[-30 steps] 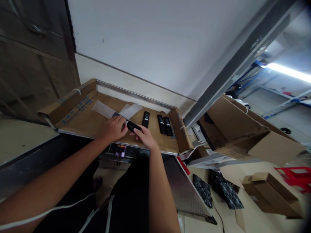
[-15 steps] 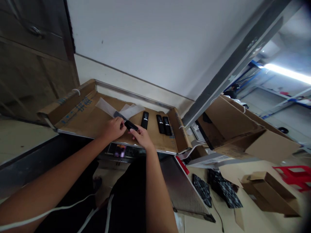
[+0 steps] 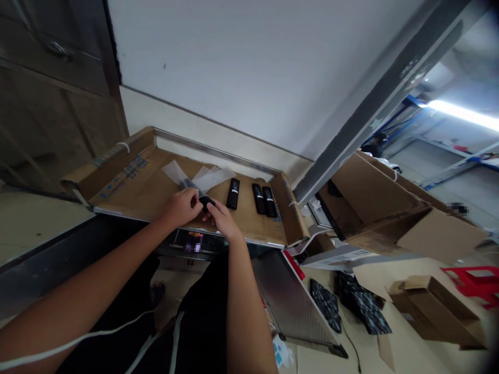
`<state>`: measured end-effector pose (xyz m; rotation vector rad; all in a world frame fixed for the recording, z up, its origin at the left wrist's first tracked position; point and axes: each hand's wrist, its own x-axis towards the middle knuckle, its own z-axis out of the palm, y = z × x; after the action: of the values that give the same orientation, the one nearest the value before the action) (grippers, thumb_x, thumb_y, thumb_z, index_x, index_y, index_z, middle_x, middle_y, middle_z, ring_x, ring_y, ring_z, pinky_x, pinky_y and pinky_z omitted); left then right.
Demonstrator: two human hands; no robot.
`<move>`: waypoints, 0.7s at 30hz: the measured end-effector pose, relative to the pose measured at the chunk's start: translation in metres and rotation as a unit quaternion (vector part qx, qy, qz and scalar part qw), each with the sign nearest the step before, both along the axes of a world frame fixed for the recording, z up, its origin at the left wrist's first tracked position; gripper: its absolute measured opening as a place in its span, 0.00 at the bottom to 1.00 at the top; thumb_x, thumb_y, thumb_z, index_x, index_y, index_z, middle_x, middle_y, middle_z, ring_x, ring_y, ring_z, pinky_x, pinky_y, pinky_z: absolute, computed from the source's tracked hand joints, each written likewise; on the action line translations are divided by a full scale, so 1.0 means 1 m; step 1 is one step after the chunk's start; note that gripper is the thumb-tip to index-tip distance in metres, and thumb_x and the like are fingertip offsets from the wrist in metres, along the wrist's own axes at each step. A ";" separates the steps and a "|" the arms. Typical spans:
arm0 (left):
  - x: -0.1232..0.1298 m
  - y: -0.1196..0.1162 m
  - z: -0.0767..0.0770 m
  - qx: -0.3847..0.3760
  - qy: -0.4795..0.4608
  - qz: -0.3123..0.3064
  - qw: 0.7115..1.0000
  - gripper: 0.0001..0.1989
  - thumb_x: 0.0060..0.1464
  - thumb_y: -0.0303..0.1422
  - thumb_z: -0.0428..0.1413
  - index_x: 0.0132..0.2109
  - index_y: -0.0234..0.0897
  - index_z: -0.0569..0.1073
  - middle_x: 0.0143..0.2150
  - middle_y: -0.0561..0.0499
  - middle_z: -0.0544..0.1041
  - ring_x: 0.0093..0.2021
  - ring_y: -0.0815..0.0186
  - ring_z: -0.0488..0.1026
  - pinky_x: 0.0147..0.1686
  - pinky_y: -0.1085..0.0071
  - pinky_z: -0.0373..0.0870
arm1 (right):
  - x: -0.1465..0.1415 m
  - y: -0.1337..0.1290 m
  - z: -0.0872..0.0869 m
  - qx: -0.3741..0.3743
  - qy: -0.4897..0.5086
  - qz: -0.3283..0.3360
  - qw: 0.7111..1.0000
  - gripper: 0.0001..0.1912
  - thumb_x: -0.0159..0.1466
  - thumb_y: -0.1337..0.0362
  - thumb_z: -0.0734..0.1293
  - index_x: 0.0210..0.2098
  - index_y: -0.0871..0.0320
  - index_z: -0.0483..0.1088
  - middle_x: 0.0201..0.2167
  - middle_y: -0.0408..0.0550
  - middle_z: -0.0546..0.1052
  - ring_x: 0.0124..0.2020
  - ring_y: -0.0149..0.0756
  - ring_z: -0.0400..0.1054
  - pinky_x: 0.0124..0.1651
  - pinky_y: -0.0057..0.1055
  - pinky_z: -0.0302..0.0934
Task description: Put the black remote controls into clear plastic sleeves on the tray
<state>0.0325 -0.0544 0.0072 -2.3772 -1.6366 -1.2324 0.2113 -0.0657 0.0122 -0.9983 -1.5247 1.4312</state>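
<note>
Over the front of a cardboard-lined tray [image 3: 144, 192], my left hand [image 3: 182, 205] pinches a clear plastic sleeve [image 3: 174, 172] at its near end. My right hand [image 3: 223, 218] has its fingers closed around the outer end of a black remote control [image 3: 206, 202]. The far part of the remote sits inside the sleeve and shows dark through it. Behind the hands lie more clear plastic sleeves [image 3: 213, 179], overlapping. To the right of them rests one black remote control [image 3: 233, 194] with a white label, and two others [image 3: 258, 198] [image 3: 268, 201] lie side by side further right.
A large open cardboard box [image 3: 374, 202] stands right of the tray. Below it are black patterned bags [image 3: 362, 304], a smaller carton [image 3: 436, 311] and a red plastic item [image 3: 473, 283]. A white wall [image 3: 234, 67] rises behind the tray.
My right hand has moved slightly left towards my left hand, and less of the black remote shows outside the sleeve. The sleeve's far end has shifted a little right.
</note>
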 end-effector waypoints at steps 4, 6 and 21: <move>-0.004 -0.002 0.003 0.016 -0.032 -0.054 0.998 0.03 0.53 0.29 0.53 0.32 0.41 0.66 0.29 0.53 0.71 0.31 0.64 0.69 0.34 0.68 0.64 | 0.005 0.000 0.005 -0.036 0.020 0.048 0.998 0.26 0.60 0.43 0.70 0.46 0.57 0.72 0.29 0.43 0.76 0.29 0.32 0.68 0.27 0.25 0.54; -0.006 -0.004 0.003 0.033 -0.057 -0.081 0.995 0.03 0.53 0.28 0.53 0.32 0.40 0.66 0.28 0.54 0.69 0.29 0.66 0.68 0.33 0.69 0.63 | 0.005 0.001 0.006 -0.034 0.015 0.055 0.998 0.24 0.58 0.43 0.71 0.43 0.56 0.73 0.31 0.43 0.76 0.30 0.31 0.69 0.26 0.25 0.54; 0.025 -0.038 0.040 -0.067 -0.024 -0.097 0.993 0.02 0.51 0.29 0.54 0.33 0.40 0.67 0.30 0.52 0.73 0.31 0.64 0.69 0.34 0.67 0.61 | -0.010 0.007 -0.010 0.037 -0.014 -0.091 0.995 0.09 0.51 0.63 0.70 0.30 0.56 0.67 0.25 0.36 0.71 0.29 0.30 0.64 0.35 0.26 0.59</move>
<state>0.0574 -0.0920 0.0472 -2.6628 -1.5801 -1.2532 0.2018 -0.0584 0.0025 -1.0878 -1.4554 1.2300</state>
